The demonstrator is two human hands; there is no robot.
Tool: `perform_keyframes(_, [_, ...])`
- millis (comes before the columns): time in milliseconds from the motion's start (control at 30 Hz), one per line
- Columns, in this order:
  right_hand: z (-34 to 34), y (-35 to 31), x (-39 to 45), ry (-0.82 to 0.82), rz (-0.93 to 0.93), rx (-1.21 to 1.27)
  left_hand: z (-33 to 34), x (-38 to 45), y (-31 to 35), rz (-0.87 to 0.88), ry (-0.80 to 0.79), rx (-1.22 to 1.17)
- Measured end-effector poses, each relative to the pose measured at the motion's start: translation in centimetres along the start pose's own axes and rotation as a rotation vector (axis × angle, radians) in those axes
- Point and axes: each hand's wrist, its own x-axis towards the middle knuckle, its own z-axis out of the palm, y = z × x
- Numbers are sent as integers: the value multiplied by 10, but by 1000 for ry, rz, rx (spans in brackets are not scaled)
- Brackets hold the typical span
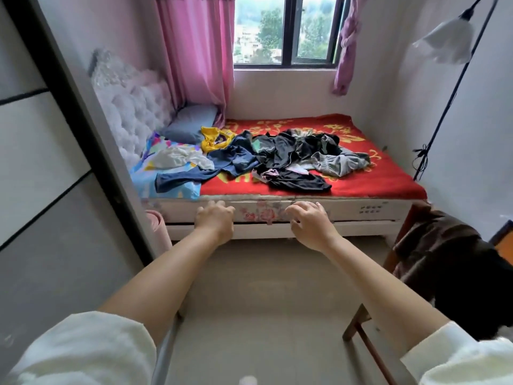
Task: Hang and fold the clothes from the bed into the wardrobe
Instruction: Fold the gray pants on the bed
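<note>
— Reaching out, are your left hand (pixel 215 219) and right hand (pixel 311 223) holding anything?
— No, your fingers are hanging loosely curled, empty. Beyond them, the clothes (pixel 280 157) are lying heaped on the bed (pixel 388 179).

Rumpled clothes (pixel 277 157) heaped on bed (pixel 374 184)

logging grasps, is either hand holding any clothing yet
Nothing is held: the left hand and right hand hover empty before the red-blanketed bed.
</note>
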Motion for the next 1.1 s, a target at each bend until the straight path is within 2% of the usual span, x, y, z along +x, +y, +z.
perform_keyframes(300, [-1, 117, 186, 27, 160, 29, -15, 247, 7, 97, -9, 78])
perform_keyframes(500, [-11, 219, 255, 67, 283, 39, -17, 383, 70, 227, 31, 59])
perform_keyframes(600, [-21, 252, 275, 94, 304, 43, -21, 416, 100, 263, 43, 23])
perform_keyframes(633, [-30, 282, 293, 104, 330, 38, -24, 449, 125, 295, 47, 27])
perform_keyframes(800, [-40, 329, 331, 98, 336, 28, -24, 504, 158, 313, 43, -8])
perform_keyframes(1100, [-9, 407, 441, -74, 326, 45, 14, 638, 176, 257, -75, -9])
